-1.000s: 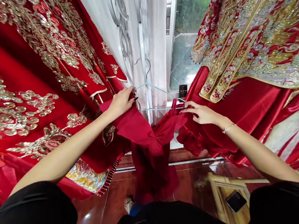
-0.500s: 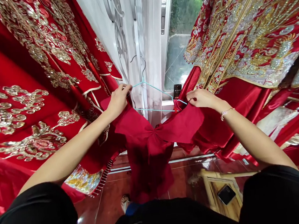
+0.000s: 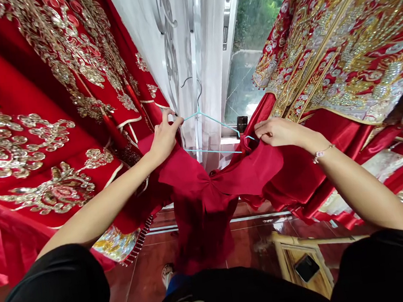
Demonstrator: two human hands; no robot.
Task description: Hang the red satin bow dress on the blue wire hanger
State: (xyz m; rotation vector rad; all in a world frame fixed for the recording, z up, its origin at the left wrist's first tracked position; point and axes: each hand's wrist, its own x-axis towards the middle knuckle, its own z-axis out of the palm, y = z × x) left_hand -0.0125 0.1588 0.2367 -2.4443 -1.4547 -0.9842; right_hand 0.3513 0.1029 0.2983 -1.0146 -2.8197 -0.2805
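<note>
A dark red dress (image 3: 205, 188) with a gathered, bow-like front hangs between my two hands. My left hand (image 3: 166, 133) is closed at its left shoulder, pinching the cloth by the end of a light blue wire hanger (image 3: 210, 116). At the other shoulder my right hand (image 3: 274, 132) pinches the red cloth beside the hanger's right end. The hanger's metal hook points up and hangs on nothing that I can make out. Part of the hanger's right arm passes behind a red strap or fold. My fingertips are partly hidden by the cloth.
Red gowns with gold and silver beading hang on the left (image 3: 55, 151) and the right (image 3: 339, 62). Ahead are a white curtain (image 3: 208, 41) and a window (image 3: 244, 75), with a phone (image 3: 242, 123) propped there. Another phone (image 3: 306, 268) lies on a bamboo stool (image 3: 285, 257) below.
My right hand has shifted slightly right and the cloth on that side has spread outward. The hanger's right end now shows a gap behind red cloth. The whole view has drifted a little.
</note>
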